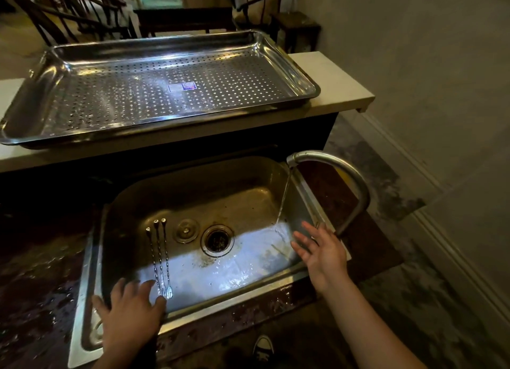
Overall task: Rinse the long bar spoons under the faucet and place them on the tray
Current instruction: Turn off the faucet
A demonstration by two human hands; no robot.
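Three bar spoons (160, 258) lie side by side on sink (91, 258) floor, lower left of centre, none lifted.
Left hand (129, 310) spread flat at near rim, just beside fork ends, gripping nothing.
Right hand (320, 252) open, empty, near stream, lower right.
Faucet (331, 170) running.
Tray (165, 92) on pale surface (331, 76), upper frame, holds no spoons.
Judgement: all rinsing and placing left.
Stopper (186, 230) and drain (217, 240) just right of spoons; raised ledge between sink and tray to clear.

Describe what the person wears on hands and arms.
The left hand and right hand are bare: no gloves, rings, watch or bracelet visible. The right forearm is uncovered to the frame's edge, no sleeve in view; the left wrist likewise.
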